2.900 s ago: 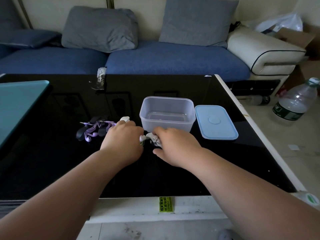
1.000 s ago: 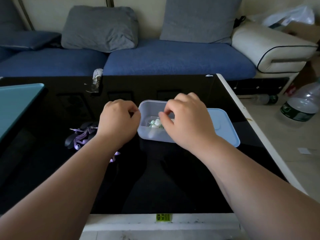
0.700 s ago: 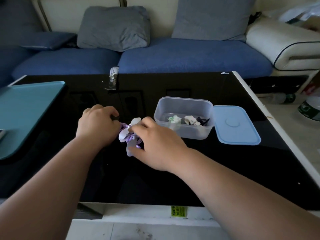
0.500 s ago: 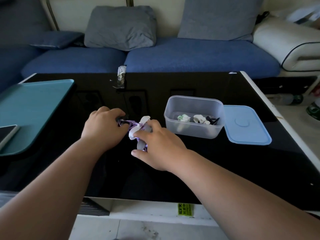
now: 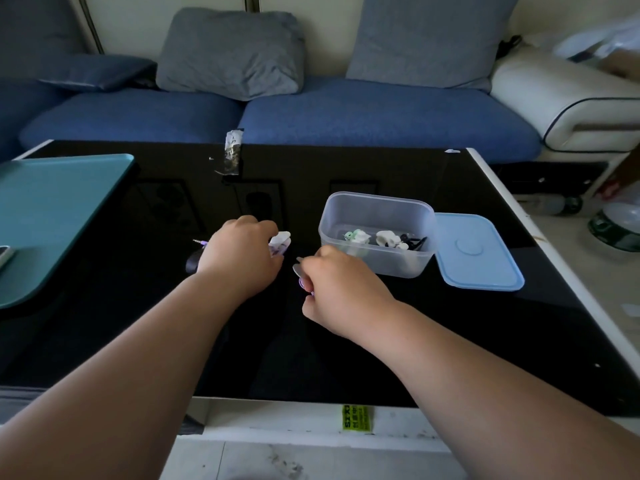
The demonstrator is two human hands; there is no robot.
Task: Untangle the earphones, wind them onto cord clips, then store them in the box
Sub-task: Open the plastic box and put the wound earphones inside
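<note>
On the black glass table, my left hand (image 5: pixel 240 258) grips a white cord clip (image 5: pixel 280 241) wound with purple earphone cord; the plug (image 5: pixel 200 242) pokes out to its left. My right hand (image 5: pixel 341 289), a short way to the right, pinches a grey cord clip (image 5: pixel 298 270) and a purple earbud end. The two hands are apart. Behind my right hand stands the clear plastic box (image 5: pixel 377 206) holding wound earphones (image 5: pixel 381 239) in white, green and black. Most of the purple cord is hidden under my hands.
The box's blue lid (image 5: pixel 478 252) lies flat right of the box. A teal tray (image 5: pixel 52 216) with a phone corner covers the left of the table. A torn wrapper (image 5: pixel 231 154) lies at the far edge. A blue sofa stands beyond; a water bottle (image 5: pixel 616 223) is on the floor at right.
After putting a wound set into the box, both hands moved left to the purple earphones. In the last half second they drew apart, my right hand pulling away to the right.
</note>
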